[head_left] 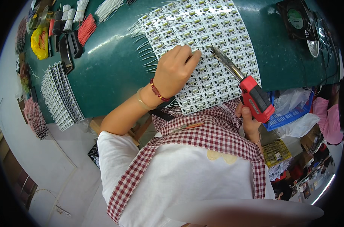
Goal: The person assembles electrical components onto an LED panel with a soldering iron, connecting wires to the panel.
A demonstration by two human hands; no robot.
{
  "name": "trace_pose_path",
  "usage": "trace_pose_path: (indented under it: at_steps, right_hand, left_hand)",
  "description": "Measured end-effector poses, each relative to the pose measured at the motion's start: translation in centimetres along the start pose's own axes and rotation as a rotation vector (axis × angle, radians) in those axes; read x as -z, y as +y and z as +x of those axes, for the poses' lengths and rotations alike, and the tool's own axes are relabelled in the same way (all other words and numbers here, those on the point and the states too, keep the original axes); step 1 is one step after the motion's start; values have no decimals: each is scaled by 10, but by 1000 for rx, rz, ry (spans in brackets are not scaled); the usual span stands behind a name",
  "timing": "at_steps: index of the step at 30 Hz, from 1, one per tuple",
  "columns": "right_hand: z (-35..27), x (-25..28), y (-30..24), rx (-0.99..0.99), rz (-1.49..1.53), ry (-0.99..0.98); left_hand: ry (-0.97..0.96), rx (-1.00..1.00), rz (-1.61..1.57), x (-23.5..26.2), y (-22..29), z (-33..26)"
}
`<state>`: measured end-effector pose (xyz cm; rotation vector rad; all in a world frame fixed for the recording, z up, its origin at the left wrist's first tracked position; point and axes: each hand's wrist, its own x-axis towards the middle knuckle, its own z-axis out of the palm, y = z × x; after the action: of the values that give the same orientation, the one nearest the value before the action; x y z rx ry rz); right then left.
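Looks about midway: left hand (174, 72) pinches a wire onto the panel (202, 49) at the tabletop's (111, 72) near edge, right hand (249, 117) grips the iron (240, 81) tip-down there, wired leads poke out left, and more panels (60, 96) wait stacked at the left edge.

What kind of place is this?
Likely an electronics assembly bench: the right hand holds a red-handled soldering iron over a panel of small white circuit boards, the left hand presses on it, and wire bundles lie nearby.
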<state>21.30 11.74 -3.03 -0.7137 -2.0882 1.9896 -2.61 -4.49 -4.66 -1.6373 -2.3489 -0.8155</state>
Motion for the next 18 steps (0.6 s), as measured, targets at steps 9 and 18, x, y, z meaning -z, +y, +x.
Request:
trace_pose_path:
  at_steps: [9, 18]
  right_hand:
    - [-5, 2, 11, -49, -12, 7]
    - [-4, 5, 23, 39, -145, -12]
  left_hand:
    - [32, -1, 27, -8, 4, 2]
    - [34, -13, 48, -7, 6, 4]
